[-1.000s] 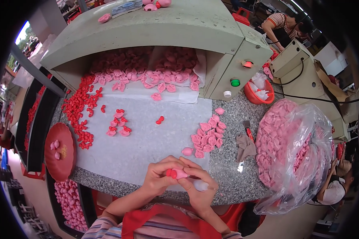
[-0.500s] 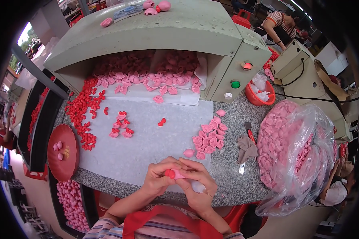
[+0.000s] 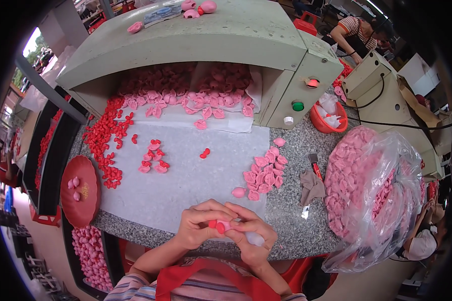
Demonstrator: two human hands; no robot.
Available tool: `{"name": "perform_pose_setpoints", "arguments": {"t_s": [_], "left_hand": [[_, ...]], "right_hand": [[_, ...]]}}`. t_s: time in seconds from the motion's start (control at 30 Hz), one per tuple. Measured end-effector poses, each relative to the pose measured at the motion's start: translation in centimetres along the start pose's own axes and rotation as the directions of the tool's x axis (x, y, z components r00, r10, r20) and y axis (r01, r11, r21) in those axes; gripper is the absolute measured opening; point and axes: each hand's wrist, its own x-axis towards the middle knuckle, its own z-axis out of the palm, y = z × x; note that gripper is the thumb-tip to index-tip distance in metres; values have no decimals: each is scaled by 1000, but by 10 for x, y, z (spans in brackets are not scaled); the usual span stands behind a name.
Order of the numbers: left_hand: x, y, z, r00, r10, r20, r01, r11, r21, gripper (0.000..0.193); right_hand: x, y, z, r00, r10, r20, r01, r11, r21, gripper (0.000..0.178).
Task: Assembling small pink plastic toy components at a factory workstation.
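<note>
Currently, your left hand (image 3: 198, 224) pinches a small red part (image 3: 217, 226) between thumb and fingers, while your right hand (image 3: 253, 238) grips the pink piece (image 3: 228, 225) beside it — the two touch, right between your fingertips. Your right palm also holds a whitish rounded thing (image 3: 255, 239), partly hidden by your fingers. Both hands are above the near edge of the table (image 3: 296, 236), by the lower border of the white sheet (image 3: 181, 195).

Just beyond your right hand, one plump pink shell (image 3: 239, 192) lies near a loose heap of pink shells (image 3: 266, 173). Ahead of your left hand sits a lone two-lobed red piece (image 3: 205, 153); farther to its left is a small cluster of pink and red pieces (image 3: 154, 158). Well to the left of your hands, a pile of red pieces (image 3: 103, 138) runs up toward the pale green housing (image 3: 186, 45), which stands ahead of you with more pink shells in its opening. Left of your left hand, a red scalloped dish (image 3: 75, 213) carries a few pink pieces (image 3: 74, 185).

To your right hand's right lie a greyish cloth (image 3: 312, 189) and a brush (image 3: 314, 160) — and past them, a clear plastic bag (image 3: 404, 150) full of pink shells.
</note>
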Motion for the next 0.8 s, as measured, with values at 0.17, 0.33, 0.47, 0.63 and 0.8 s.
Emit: {"name": "perform_pose_setpoints", "arguments": {"t_s": [0.17, 0.33, 0.47, 0.63, 0.8], "left_hand": [[1, 3, 4, 999, -26, -20, 26, 1000, 4, 31], [6, 14, 14, 994, -85, -63, 88, 995, 41, 33], [11, 18, 24, 983, -115, -143, 142, 970, 199, 35], [12, 17, 27, 986, -64, -152, 106, 952, 286, 35], [13, 16, 29, 990, 5, -138, 52, 913, 404, 34]], "right_hand": [[-2, 6, -2, 999, 39, -15, -37, 995, 91, 15], [-2, 21, -7, 992, 124, -10, -117, 962, 248, 13], [-2, 42, -12, 959, 276, 57, -253, 754, 606, 12], [-4, 51, -15, 956, 275, 99, -262, 654, 710, 18], [-5, 53, -15, 956, 275, 107, -258, 604, 754, 18]]}}
